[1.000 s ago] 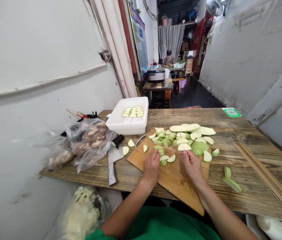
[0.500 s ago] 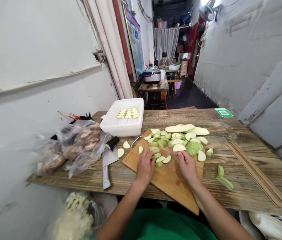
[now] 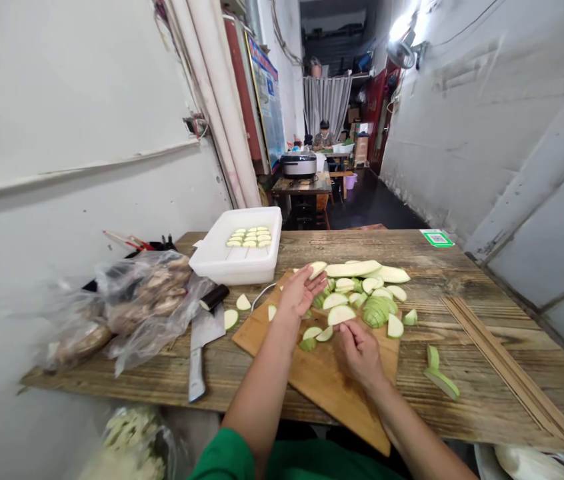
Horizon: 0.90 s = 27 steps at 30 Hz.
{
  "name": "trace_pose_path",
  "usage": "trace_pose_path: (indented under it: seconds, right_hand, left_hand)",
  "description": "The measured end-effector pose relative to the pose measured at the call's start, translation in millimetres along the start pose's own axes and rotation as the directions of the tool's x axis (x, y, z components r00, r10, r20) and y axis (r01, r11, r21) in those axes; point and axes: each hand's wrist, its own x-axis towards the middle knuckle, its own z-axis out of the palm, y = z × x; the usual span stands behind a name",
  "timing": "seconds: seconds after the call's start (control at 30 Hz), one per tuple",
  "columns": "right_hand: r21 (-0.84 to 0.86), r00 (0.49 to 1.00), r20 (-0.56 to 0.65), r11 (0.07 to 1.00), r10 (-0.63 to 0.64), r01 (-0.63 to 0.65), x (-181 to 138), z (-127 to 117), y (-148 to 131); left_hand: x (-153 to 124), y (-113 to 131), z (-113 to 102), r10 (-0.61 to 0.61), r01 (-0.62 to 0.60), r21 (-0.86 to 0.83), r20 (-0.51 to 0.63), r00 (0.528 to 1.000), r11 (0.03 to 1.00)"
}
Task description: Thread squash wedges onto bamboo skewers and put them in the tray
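Observation:
My right hand (image 3: 359,350) is closed in a pinch at the lower edge of a pale half-round slice (image 3: 341,315) of green-skinned vegetable. The slice stands up over the wooden cutting board (image 3: 347,400); whether a stick runs into it is hidden by my fingers. My left hand (image 3: 303,293) is at the left end of the heap of cut slices (image 3: 377,310), fingers stretched and apart. One slice (image 3: 317,269) shows right at its fingertips, though I cannot tell whether it is gripped. Loose slices (image 3: 313,331) lie on the board between my hands.
A white tub (image 3: 235,270) with several skewered slices stands back left. Nearby lie a cleaver (image 3: 197,373), a dark vegetable end (image 3: 215,298) and bagged mushrooms (image 3: 162,293). Long peeled pieces (image 3: 352,269) rest behind the heap. Thin wooden sticks (image 3: 507,367) lie at right. A person (image 3: 325,137) sits far back.
My left hand has moved forward from the loose slices on the board to the heap, its fingers spreading. My right hand keeps its slice, now shifted left and nearer. The view has tilted slightly.

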Motion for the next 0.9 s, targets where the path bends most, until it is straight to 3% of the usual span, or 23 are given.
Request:
trace_pose_path:
  seconds: [0.2, 0.9]
  right_hand:
    - [0.0, 0.999, 0.017, 0.999, 0.04, -0.04, 2, 2, 1]
    - [-0.032, 0.994, 0.077, 0.996, 0.081, -0.078, 2, 2, 1]
  left_hand:
    - [8, -17, -7, 0.032, -0.031, 0.043, -0.022, 0.999, 0.999]
    - [8, -17, -12, 0.074, -0.066, 0.151, -0.048, 0.996, 0.986]
